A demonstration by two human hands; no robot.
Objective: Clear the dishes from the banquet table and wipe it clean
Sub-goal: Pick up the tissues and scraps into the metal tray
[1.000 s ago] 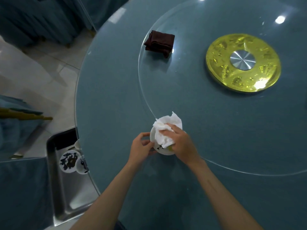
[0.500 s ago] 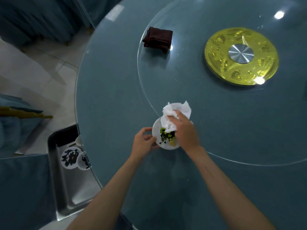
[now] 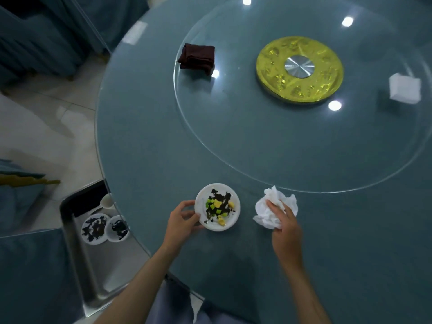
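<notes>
A small white plate (image 3: pixel 201 201) with dark sauce and green and yellow food bits sits near the front edge of the round blue-grey table (image 3: pixel 145 141). My left hand (image 3: pixel 181 218) grips the plate's left rim. To its right, my right hand (image 3: pixel 284 226) holds a crumpled white napkin (image 3: pixel 273 206) against the tabletop, apart from the plate. A folded dark red cloth (image 3: pixel 197 58) lies on the glass turntable (image 3: pixel 233 141) at the back.
A steel tray (image 3: pixel 93 265) stands below the table's left edge and holds two dirty white dishes (image 3: pixel 104 228) and a spoon. A gold disc (image 3: pixel 299 69) marks the turntable's centre. A white box (image 3: pixel 404 88) sits far right. Blue-covered chairs (image 3: pixel 30 277) stand at left.
My right hand lifted the napkin off the plate and carried it to the right, uncovering the food scraps. The left hand kept its grip on the plate's rim.
</notes>
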